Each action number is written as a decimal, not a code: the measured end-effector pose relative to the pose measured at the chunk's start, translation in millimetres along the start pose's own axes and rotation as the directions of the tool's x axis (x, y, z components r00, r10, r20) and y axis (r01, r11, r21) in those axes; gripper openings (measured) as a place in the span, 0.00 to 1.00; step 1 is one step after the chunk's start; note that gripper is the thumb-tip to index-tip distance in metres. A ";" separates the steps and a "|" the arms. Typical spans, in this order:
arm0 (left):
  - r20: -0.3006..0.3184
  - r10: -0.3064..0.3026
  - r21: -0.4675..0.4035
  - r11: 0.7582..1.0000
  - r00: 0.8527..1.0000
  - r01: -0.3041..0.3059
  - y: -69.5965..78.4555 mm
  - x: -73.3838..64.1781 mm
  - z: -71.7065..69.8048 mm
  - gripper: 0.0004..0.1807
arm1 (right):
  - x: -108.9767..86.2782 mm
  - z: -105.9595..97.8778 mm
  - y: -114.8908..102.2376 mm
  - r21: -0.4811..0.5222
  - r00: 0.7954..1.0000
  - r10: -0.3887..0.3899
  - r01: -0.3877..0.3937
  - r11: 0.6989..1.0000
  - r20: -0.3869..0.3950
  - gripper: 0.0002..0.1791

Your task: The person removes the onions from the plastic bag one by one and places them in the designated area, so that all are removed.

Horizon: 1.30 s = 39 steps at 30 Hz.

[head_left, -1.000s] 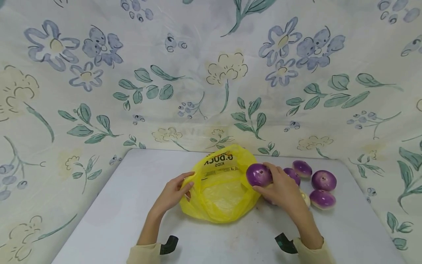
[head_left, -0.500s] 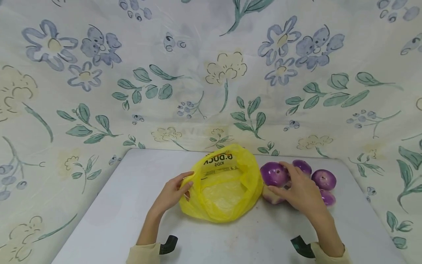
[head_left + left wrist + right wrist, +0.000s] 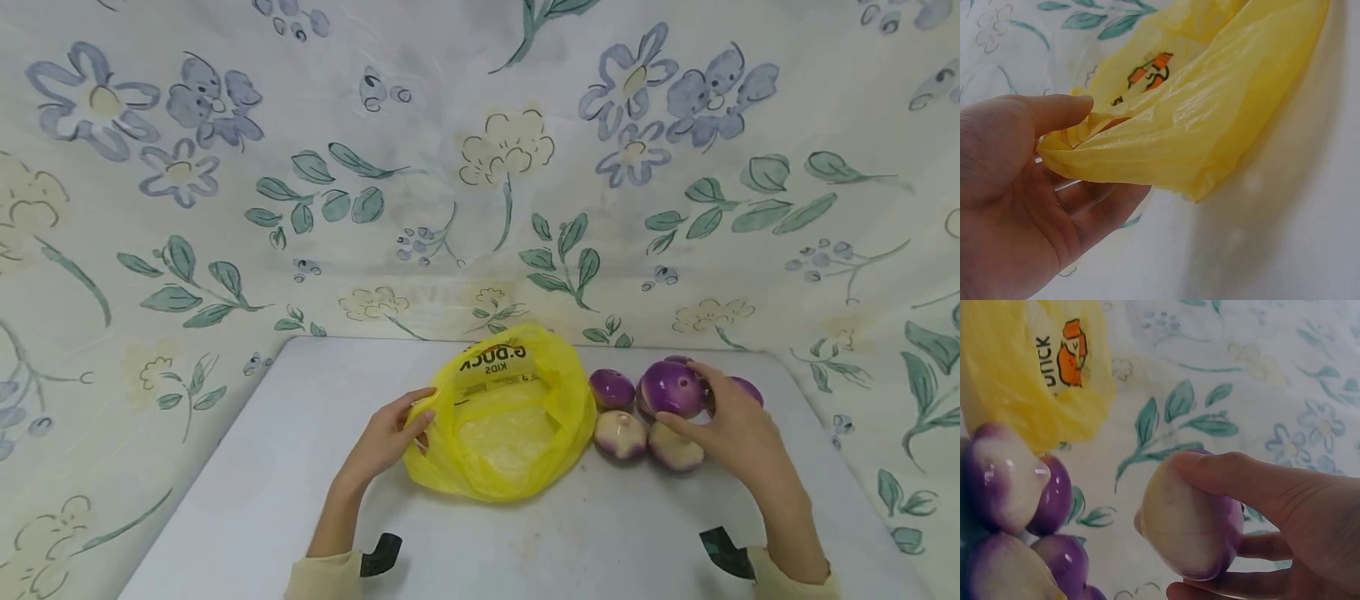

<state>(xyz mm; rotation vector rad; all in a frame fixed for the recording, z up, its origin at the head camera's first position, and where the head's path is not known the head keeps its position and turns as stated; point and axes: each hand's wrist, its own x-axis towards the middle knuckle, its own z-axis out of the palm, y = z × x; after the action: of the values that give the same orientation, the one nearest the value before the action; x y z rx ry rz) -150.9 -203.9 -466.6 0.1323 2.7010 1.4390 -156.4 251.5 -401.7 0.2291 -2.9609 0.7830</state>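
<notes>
A yellow plastic bag [image 3: 502,475] with "G.DUCK KIDS" lettering lies mouth towards me on the white table. My left hand [image 3: 386,435] pinches its left rim between thumb and fingers, as the left wrist view shows. To the right of the bag, my right hand [image 3: 750,429] grips a purple-and-white turnip [image 3: 673,389], held above other turnips. In the right wrist view the pale side of that turnip [image 3: 1182,519] faces the camera, with thumb on top and fingers beneath. A purple turnip [image 3: 612,388] and two pale-side-up turnips [image 3: 621,435] sit close to the bag's right side.
Another purple turnip [image 3: 748,391] shows behind my right hand, and one more is mostly covered by the held turnip. The white table [image 3: 285,442] ends at a floral cloth backdrop [image 3: 420,167]. Dark brackets [image 3: 726,552] stick out at both wrists.
My right hand has moved right with the turnip, from the bag's rim to over the group of turnips, uncovering those beside the bag. My left hand keeps its hold; the head view has shifted slightly.
</notes>
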 end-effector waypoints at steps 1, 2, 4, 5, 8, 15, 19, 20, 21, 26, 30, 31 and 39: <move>-0.001 -0.001 0.001 1.000 1.000 0.001 0.1 -0.3 -0.2 0.24 | 0.1 -1.6 3.0 0.002 1.000 0.008 -0.008 1.000 0.000 0.54; 0.000 0.001 0.001 1.000 1.000 -0.001 0.5 -0.9 -0.4 0.24 | 0.2 -3.4 6.1 0.005 1.000 0.013 -0.013 1.000 0.001 0.54; 0.000 0.001 -0.002 1.000 1.000 -0.001 1.1 -1.6 -1.1 0.24 | 0.6 -6.3 14.2 0.016 1.000 0.020 -0.020 1.000 -0.003 0.53; 0.000 0.001 -0.001 1.000 1.000 -0.001 1.5 -1.9 -1.5 0.24 | 0.7 -7.7 18.8 0.018 1.000 0.024 -0.024 1.000 -0.004 0.53; -0.002 -0.001 -0.001 1.000 1.000 0.001 1.8 -2.0 -2.5 0.24 | 0.0 -13.2 35.2 0.012 0.999 0.038 -0.038 0.999 -0.001 0.53; 0.001 0.016 0.008 1.000 1.000 -0.016 1.2 -2.4 -5.0 0.25 | -4.4 -27.3 71.4 -0.004 0.990 0.110 -0.110 0.994 0.092 0.54; -0.012 0.016 0.008 1.000 1.000 -0.016 1.1 -1.6 -5.4 0.24 | -4.6 -31.9 87.0 -0.020 0.980 0.146 -0.145 0.989 0.133 0.55; -0.010 0.018 0.009 1.000 1.000 -0.018 1.3 -1.4 -5.5 0.24 | -4.6 -32.8 90.4 -0.027 0.978 0.156 -0.154 0.988 0.141 0.55; -0.010 0.013 0.006 1.000 1.000 -0.013 1.4 -1.2 -5.3 0.24 | -4.8 -33.5 93.4 -0.033 0.976 0.165 -0.162 0.986 0.145 0.55; -0.006 0.015 0.005 1.000 1.000 -0.015 1.9 -1.0 -5.1 0.25 | -5.4 -38.1 107.7 -0.058 0.959 0.221 -0.214 0.975 0.176 0.59; -0.009 0.028 0.001 1.000 1.000 -0.028 2.2 0.1 -5.3 0.25 | -5.7 -40.3 118.2 -0.081 0.950 0.254 -0.243 0.967 0.182 0.59; -0.011 0.025 -0.005 1.000 1.000 -0.025 2.6 0.2 -5.4 0.25 | -5.7 -40.3 120.9 -0.084 0.947 0.261 -0.249 0.965 0.185 0.59; -0.009 -0.017 -0.002 1.000 1.000 0.017 3.8 -2.5 -4.7 0.25 | -7.1 -34.7 141.1 -0.094 0.918 0.295 -0.279 0.956 0.267 0.58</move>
<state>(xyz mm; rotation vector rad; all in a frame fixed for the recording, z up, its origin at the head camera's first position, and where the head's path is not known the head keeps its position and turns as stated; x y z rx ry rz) -148.7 -206.0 -460.7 0.1023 2.7012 1.4404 -171.1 390.8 -440.8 -0.1155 -3.3285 0.7523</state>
